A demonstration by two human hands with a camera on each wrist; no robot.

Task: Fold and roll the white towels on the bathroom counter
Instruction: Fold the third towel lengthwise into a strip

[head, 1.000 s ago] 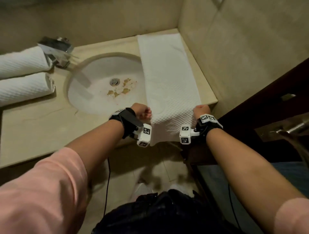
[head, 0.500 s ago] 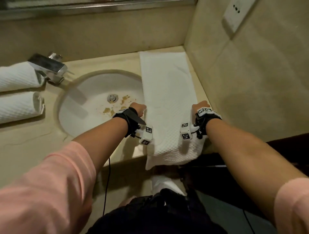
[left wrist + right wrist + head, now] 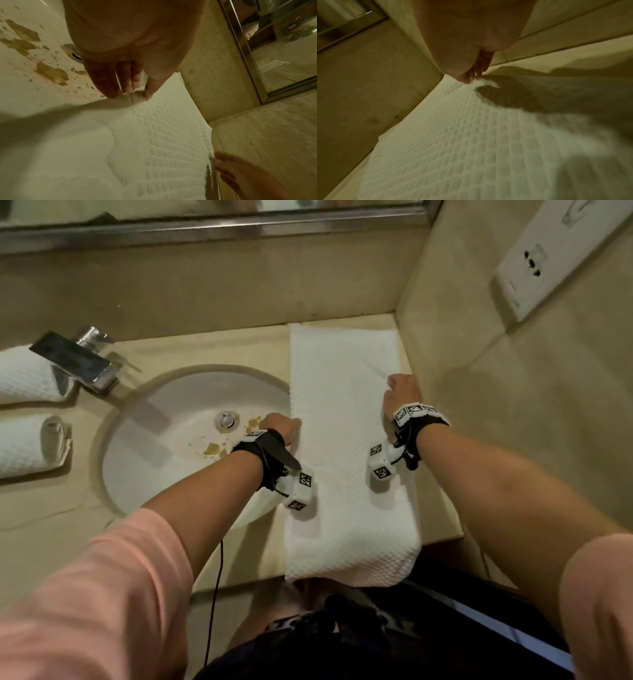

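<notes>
A long white waffle-textured towel [image 3: 342,412] lies flat on the counter right of the sink, its near end hanging over the front edge. My left hand [image 3: 282,424] pinches the towel's left edge [image 3: 135,94] beside the basin, thumb and fingertips bunching the cloth. My right hand [image 3: 400,392] pinches the right edge [image 3: 481,81] close to the side wall, lifting a small tuft. Two rolled white towels [image 3: 27,443] [image 3: 24,374] lie at the far left of the counter.
The round sink [image 3: 154,446] with brown stains and a metal drain sits left of the towel. A chrome faucet [image 3: 78,361] stands behind it. A tiled wall with a socket [image 3: 534,265] closes the right side; a mirror edge [image 3: 205,229] runs along the back.
Both hands have moved away from the counter's front edge, up along the towel's sides toward the back wall. The towel's near end now hangs loose over the edge.
</notes>
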